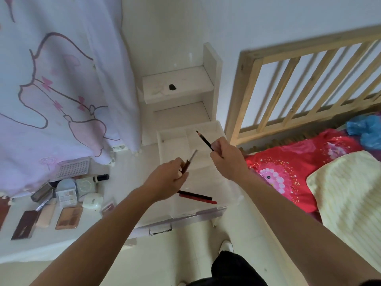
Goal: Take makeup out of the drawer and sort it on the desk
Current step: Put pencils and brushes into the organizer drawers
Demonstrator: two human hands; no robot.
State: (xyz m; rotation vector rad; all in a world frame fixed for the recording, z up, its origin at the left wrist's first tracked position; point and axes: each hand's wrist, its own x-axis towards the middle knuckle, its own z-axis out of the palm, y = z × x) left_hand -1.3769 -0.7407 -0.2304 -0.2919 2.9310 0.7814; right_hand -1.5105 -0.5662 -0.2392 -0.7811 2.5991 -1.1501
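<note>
The white desk [123, 178] fills the left of the frame, and the clear drawer [206, 213] stands pulled out at centre. Sorted makeup [66, 199], mostly palettes and compacts, sits grouped at lower left. Above the drawer, the left hand [167, 180] curls its fingers round a brown pen [188, 162] with a silver end, and the right hand [226, 159] closes round a dark pencil [204, 139], tip pointing up. A black stick [195, 195] and a red stick [199, 200] lie in the drawer's near part. The person probably does best to lay both pens side by side on bare desk near the palettes, as their own group.
</note>
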